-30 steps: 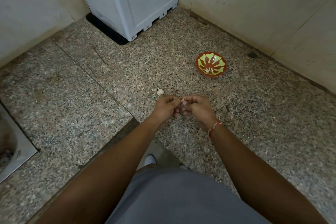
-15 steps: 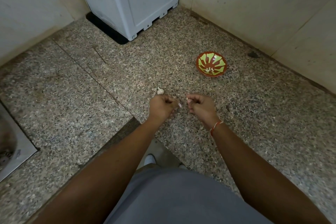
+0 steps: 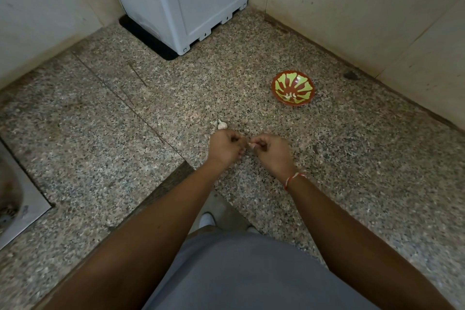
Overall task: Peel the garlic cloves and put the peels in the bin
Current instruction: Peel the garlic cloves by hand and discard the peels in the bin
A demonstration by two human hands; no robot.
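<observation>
Nearest the grey-clad lap [image 3: 251,272], over the speckled counter [image 3: 364,158]: both hands curled close together. Right hand [image 3: 273,152] pinching a small pale garlic clove [image 3: 252,145] at its fingertips; left hand [image 3: 225,147] curled tight beside it — cannot tell whether holding peel or nothing. Just beyond the left hand, lying on the counter: a garlic piece [image 3: 222,124], unpeeled by the look of it. Farther right of the hands, well apart: a red-and-green bowl [image 3: 293,88] with pale bits inside. No bin identified. Best done by nicking the skin at the tip with a nail and pulling in strips — keeping peels in the palm, not dropped.
</observation>
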